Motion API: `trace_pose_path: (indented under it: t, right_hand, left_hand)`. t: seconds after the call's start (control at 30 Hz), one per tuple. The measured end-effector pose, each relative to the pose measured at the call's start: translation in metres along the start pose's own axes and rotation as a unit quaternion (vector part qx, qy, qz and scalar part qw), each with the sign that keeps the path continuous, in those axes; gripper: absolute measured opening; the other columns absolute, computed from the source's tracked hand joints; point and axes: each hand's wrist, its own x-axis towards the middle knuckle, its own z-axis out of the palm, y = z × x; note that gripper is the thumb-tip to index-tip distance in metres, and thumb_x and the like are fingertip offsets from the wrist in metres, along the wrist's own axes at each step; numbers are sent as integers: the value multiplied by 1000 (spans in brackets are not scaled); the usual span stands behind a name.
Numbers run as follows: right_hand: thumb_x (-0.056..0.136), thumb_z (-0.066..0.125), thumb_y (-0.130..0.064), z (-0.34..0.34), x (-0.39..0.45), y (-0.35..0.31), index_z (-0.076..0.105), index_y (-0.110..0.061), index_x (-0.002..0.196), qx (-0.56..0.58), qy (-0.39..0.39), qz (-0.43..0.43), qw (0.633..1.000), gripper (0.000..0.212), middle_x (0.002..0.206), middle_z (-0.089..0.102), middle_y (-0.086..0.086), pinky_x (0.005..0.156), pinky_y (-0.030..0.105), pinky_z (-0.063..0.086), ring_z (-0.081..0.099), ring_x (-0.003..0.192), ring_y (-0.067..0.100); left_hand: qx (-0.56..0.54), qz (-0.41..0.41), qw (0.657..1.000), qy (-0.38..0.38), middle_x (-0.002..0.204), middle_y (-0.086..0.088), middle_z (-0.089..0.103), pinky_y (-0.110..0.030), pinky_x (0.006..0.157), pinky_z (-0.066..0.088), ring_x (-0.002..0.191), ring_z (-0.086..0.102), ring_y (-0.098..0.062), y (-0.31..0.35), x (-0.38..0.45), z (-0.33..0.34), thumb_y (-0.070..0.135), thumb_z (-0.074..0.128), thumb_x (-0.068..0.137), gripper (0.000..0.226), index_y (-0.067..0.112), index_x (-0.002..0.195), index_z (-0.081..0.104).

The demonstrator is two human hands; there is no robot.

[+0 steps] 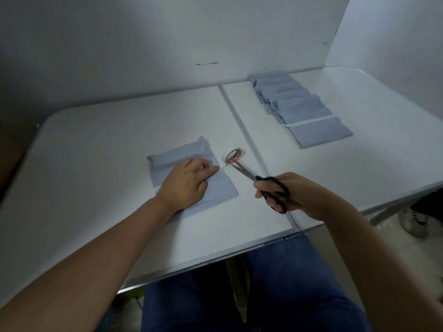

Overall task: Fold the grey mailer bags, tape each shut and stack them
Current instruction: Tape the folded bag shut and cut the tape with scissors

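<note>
A soft, creased grey bag (191,173) lies folded on the smooth white worktop (96,164), pressed flat by the left hand (189,180) with fingers extended. The right hand (285,192) grips black-handled scissors (261,182), blades at the tape roll (233,156). A row of folded bags (299,109) overlaps far right.

Left hand (185,182): palm down, fingers extended and lying flat, index finger pointing right, forearm bare and reaching in from lower left. Right hand (285,194): fingers curled through black scissor handles, gripping them, forearm bare and entering from lower right.
</note>
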Motion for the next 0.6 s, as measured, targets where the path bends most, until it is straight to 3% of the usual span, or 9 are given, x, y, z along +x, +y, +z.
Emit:
trace_pose_path:
  t: [0.17,0.37,0.6]
  right_hand:
    - [86,67,-45,19,9,-4,69,-2,96,-47,1,61,997,44,57,59,1,52,21,39,52,48,12]
    - [88,68,-34,36,17,-12,64,1,94,27,16,61,998,36,60,54,7,37,15,37,48,43,12]
    - [83,73,-39,40,28,1,69,-2,93,60,23,21,998,38,63,62,6,45,17,44,54,48,13]
  left_hand:
    - [1,9,1000,16,109,-7,60,-33,79,42,78,49,-26,0,0,2,20,39,86,48,13,126,65]
    - [0,-1,1000,18,112,-4,59,-32,79,38,83,47,-23,0,-2,4,20,40,88,47,16,129,63]
    - [-13,-4,1000,28,113,-1,59,-29,80,35,83,45,-20,0,-4,5,21,39,89,48,18,131,61]
